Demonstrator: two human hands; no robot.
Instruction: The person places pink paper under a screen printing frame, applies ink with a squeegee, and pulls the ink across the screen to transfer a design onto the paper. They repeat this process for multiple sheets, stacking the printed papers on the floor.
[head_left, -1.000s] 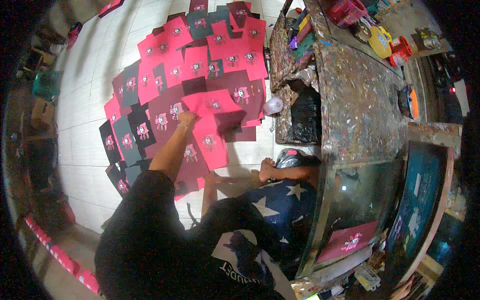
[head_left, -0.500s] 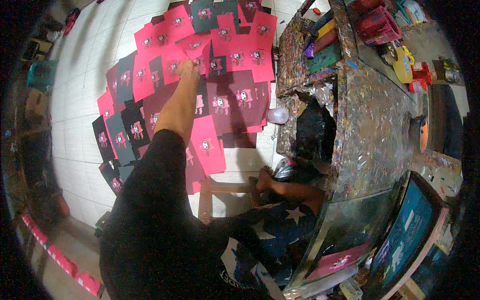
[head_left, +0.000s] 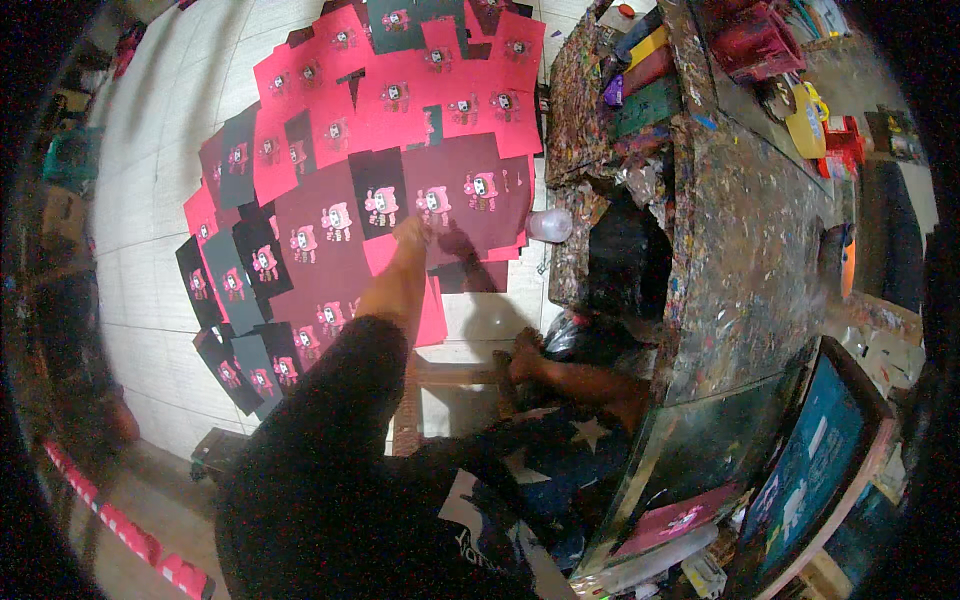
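My left hand (head_left: 411, 233) hovers over the spread of printed sheets, near a maroon sheet (head_left: 465, 165) and a black sheet (head_left: 378, 175) with pink cartoon prints. Its fingers look loosely stretched out, somewhat blurred, with no sheet seen in them. Beyond it lies a bright pink sheet (head_left: 375, 105) with a small figure, flat on other sheets. Another pink sheet (head_left: 433, 312) shows partly beside my forearm, which covers the rest. My right hand does not appear.
A paint-crusted workbench (head_left: 745, 250) stands at the right, with a framed printing screen (head_left: 815, 465) near its front. A clear plastic cup (head_left: 550, 226) sits beside the bench. A wooden stool (head_left: 455, 375) and a bare foot (head_left: 525, 358) are below the sheets. A yellow jug (head_left: 808, 125) stands farther right.
My left hand has let go of the far pink sheet, which now lies flat, and has come back toward me over the nearer maroon and black sheets.
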